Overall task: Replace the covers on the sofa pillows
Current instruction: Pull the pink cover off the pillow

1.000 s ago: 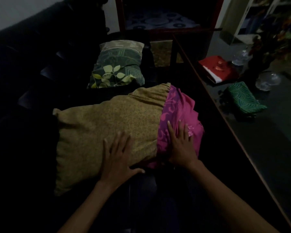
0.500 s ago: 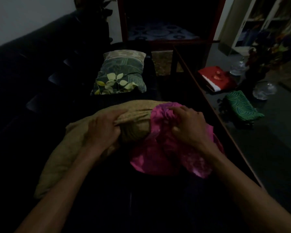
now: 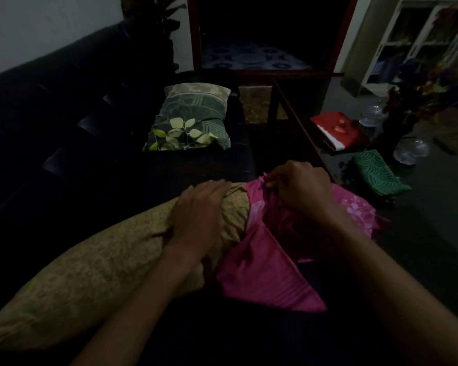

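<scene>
A long olive-yellow pillow lies across the dark sofa in front of me, its right end inside a bright pink cover. My left hand grips the pillow's far edge just left of the cover's opening. My right hand pinches the bunched rim of the pink cover at its top. The pillow's right end is hidden under the pink fabric. A second pillow in a green leaf-print cover sits further back on the sofa.
A dark glass-topped table runs along the right, its wooden edge close to the pink cover. On it lie a folded green cloth, a red book, glass dishes and a dark vase of flowers.
Both hands went from lying flat on the pillow to gripping it. The pillow's near side has lifted and turned toward me, and the pink cover has bunched up at its opening.
</scene>
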Available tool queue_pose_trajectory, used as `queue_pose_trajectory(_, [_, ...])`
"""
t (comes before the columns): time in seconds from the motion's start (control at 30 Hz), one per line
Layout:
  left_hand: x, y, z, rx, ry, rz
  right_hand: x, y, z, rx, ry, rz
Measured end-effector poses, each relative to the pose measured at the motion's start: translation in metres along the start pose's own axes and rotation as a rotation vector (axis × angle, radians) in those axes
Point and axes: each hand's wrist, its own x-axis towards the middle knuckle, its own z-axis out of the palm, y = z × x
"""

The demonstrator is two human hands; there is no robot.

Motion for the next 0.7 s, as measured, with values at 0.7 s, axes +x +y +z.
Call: queue_pose_trajectory(0.7, [0.024, -0.031, 0.044, -0.046, 0.183, 0.107, -0.03, 0.038, 0.0, -0.032, 0.309, -0.218])
